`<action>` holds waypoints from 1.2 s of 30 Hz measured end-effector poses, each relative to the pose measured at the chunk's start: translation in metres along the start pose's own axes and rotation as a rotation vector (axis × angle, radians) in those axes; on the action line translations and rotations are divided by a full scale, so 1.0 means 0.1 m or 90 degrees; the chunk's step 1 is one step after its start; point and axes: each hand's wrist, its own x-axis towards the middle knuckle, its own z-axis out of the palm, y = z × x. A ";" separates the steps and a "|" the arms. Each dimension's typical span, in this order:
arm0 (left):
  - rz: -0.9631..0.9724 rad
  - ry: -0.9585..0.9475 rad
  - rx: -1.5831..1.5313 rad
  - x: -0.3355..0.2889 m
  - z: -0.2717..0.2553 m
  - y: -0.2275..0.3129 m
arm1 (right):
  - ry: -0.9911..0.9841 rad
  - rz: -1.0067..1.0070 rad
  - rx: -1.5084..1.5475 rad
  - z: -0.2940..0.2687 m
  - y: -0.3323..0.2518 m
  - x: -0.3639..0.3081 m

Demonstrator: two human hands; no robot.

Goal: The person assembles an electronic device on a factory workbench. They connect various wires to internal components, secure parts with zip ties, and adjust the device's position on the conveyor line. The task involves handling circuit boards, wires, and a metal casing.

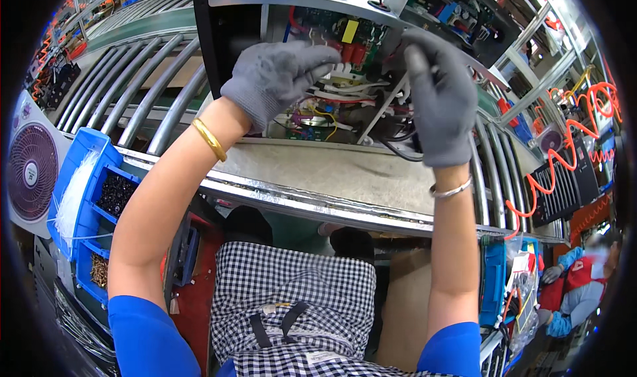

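Grey-gloved left hand (pixel 282 73), open silver metal chassis (pixel 298 0), grey-gloved right hand (pixel 444 102).
Left of the chassis, blue plastic bins (pixel 105 151) are partly covered by the left forearm. Over the chassis's left side, the left hand's fingers are bent with the thumb close under them; whether they pinch anything cannot be told. Inside the chassis, the glove hides part of a green circuit board (pixel 330 22), and white insulated wires (pixel 355 99) overlap too densely to trace. Over the chassis's right side, the right hand is half-curled and blurred, its hold unclear. Right of the chassis, the lens's dark rim crowds a red-vested person (pixel 570 287).
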 end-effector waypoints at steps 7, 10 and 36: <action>0.064 0.035 -0.128 -0.03 0.11 -0.02 | 0.038 -0.193 -0.248 0.08 0.23 0.29; -0.094 0.001 -0.508 0.00 0.06 0.00 | -0.013 -0.087 -0.301 0.13 0.17 0.16; -0.486 0.082 -0.719 0.31 0.00 0.38 | 0.079 -0.099 -0.250 0.15 0.27 0.05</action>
